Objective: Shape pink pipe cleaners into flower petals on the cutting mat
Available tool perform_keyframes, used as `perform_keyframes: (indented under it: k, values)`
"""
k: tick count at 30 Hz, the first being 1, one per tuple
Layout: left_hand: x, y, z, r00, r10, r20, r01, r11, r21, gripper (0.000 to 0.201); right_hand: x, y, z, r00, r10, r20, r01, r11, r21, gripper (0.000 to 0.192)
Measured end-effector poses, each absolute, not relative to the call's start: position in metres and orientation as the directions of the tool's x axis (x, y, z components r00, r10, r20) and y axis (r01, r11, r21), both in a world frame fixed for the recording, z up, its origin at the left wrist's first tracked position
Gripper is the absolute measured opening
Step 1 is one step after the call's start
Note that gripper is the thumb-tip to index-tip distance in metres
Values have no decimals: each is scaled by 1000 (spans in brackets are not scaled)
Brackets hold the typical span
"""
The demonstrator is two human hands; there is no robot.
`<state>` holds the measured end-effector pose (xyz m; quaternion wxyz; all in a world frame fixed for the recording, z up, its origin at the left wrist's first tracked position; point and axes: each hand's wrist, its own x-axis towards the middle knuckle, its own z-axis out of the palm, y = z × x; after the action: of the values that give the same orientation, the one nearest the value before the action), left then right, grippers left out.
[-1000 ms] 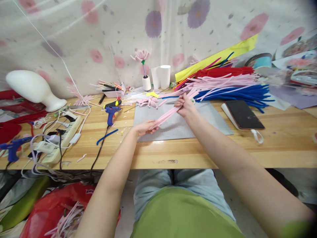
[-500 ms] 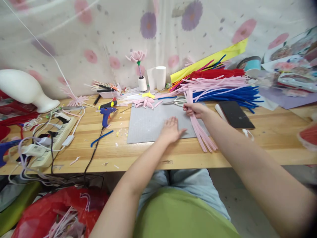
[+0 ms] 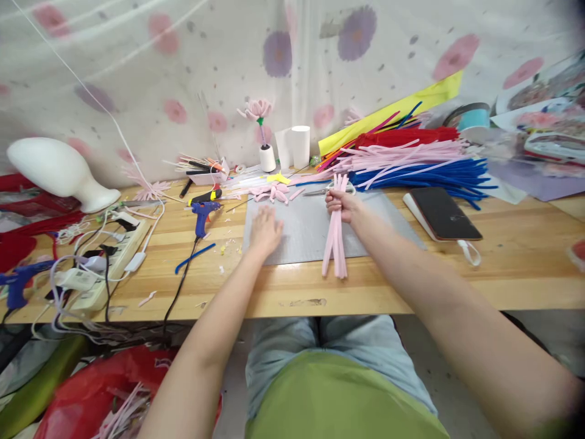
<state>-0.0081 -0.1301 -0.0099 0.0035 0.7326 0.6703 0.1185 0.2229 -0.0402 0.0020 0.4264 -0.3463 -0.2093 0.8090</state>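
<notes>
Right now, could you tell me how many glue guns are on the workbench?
2. One blue glue gun lies left of the grey mat, near the left hand. Another blue glue gun sits at the far left edge, partly cut off. Others may be hidden under clutter.

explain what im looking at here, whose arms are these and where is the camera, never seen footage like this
No machine is involved. This is one picture from a camera worn on a person's head, looking forward and down, so the two bare arms reaching in from the bottom are the wearer's own.

The right hand is closed around a bundle of pale pink fuzzy craft stems, whose lower ends reach the wooden table. The left hand lies open and flat on a grey cutting mat and holds nothing.

Around them lie a blue glue gun, a white power strip with tangled cables, a dark phone, and big piles of pink, blue and red stems. A small pink handmade flower stands at the back.
</notes>
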Motion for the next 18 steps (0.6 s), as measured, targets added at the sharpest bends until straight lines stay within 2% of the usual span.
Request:
perform_keyframes:
  k: [2, 4, 6, 8, 10, 11, 13, 14, 15, 16, 17, 18]
  values:
    - [8, -127, -18, 278, 954, 110, 935, -295, 199, 59, 211, -43, 3, -361, 849, -385, -596, -528, -605, 30]
    - [9, -126, -23, 374, 927, 33, 904, -372, 211, 59, 202, -48, 3, -329, 870, -367, -636, -491, -596, 30]
    - [0, -125, -24, 296, 955, 27, 939, -296, 175, 56, 196, -52, 3, -313, 882, -352, -655, -469, -592, 30]
    - [-7, -123, -18, 98, 984, 148, 983, -119, 140, 49, 193, -56, 2, -301, 888, -347, -666, -456, -590, 31]
    - [-3, -119, -8, 3, 958, 285, 973, -68, 220, 40, 189, -58, 1, -288, 892, -349, -673, -448, -589, 31]
    - [4, -117, -3, -2, 951, 310, 943, -102, 317, 35, 187, -59, 0, -284, 893, -349, -675, -445, -589, 32]
    - [24, -114, 5, -21, 981, 191, 775, -105, 624, 29, 181, -59, 0, -281, 895, -347, -676, -441, -590, 32]
    - [35, -114, 8, -26, 999, 37, 625, -13, 781, 29, 178, -59, 0, -278, 897, -343, -678, -437, -591, 33]
    - [45, -114, 10, 3, 990, -143, 447, 126, 886, 33, 175, -59, 0, -271, 901, -338, -682, -427, -594, 33]
    - [54, -116, 12, 133, 945, -299, 292, 250, 923, 37, 173, -58, 1, -255, 908, -332, -688, -412, -597, 33]
    - [60, -117, 12, 265, 875, -405, 190, 365, 912, 37, 171, -58, 2, -234, 916, -325, -694, -391, -604, 33]
    - [64, -118, 12, 366, 811, -457, 126, 443, 888, 34, 170, -58, 2, -207, 926, -316, -698, -366, -616, 32]
